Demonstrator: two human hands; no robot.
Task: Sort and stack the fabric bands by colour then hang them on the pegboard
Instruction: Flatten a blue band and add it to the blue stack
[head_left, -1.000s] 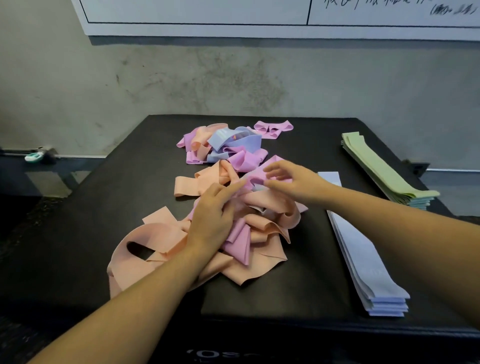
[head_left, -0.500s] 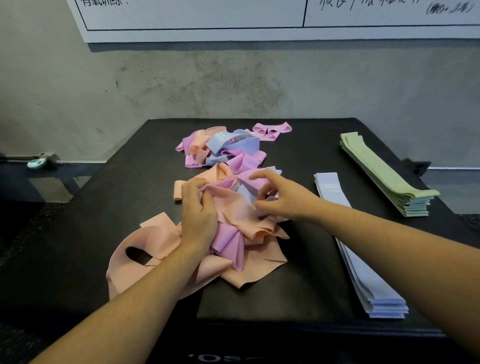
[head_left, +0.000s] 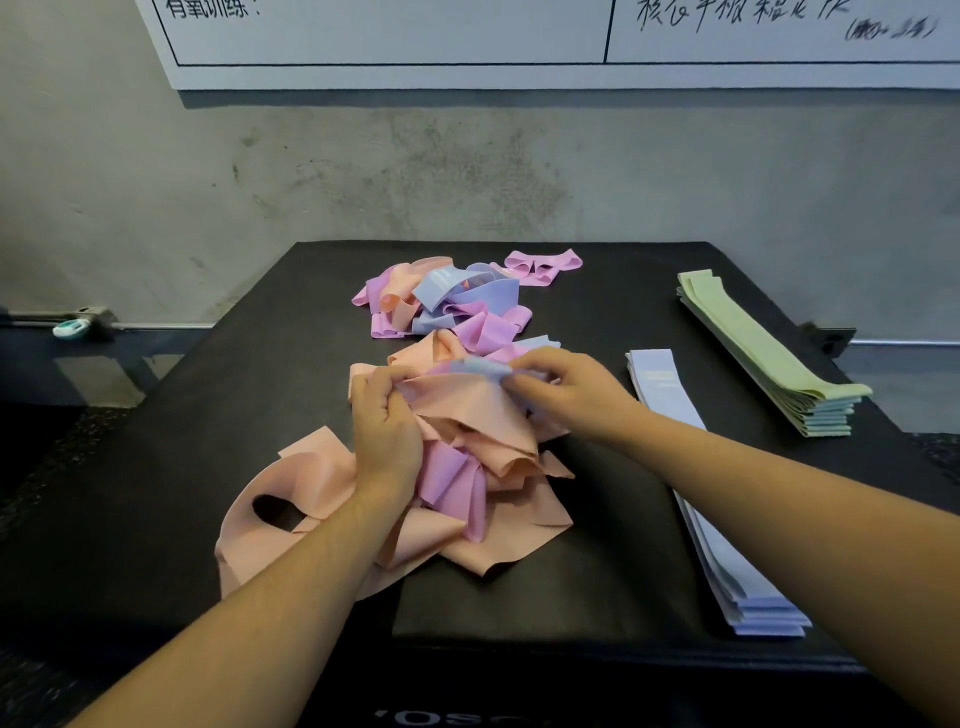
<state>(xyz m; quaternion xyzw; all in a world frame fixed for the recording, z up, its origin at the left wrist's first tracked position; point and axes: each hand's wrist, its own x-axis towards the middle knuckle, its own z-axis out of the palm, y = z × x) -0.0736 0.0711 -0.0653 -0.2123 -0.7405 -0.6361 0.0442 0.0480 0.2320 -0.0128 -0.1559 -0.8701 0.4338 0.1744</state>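
L hand (head_left: 387, 428) grips bunched peach bands (head_left: 467, 415) mid-pile, prob. to anchor the tangle; R hand (head_left: 558, 387) pinches a pale blue band (head_left: 480, 368) at the pile's far edge, likely to tease it free. Blue stack (head_left: 696, 467) and green stack (head_left: 763, 353) lie flat to the right w/ room to add more; unsorted pink/blue/peach heap (head_left: 447, 306) sits farther back on the black table (head_left: 208, 415).

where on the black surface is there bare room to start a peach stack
Bare black surface lies left of the tangled pile, from wall edge to near edge. A narrower strip runs between the pile and the blue stack. The middle is crowded; the right side holds the blue stack and the green stack.
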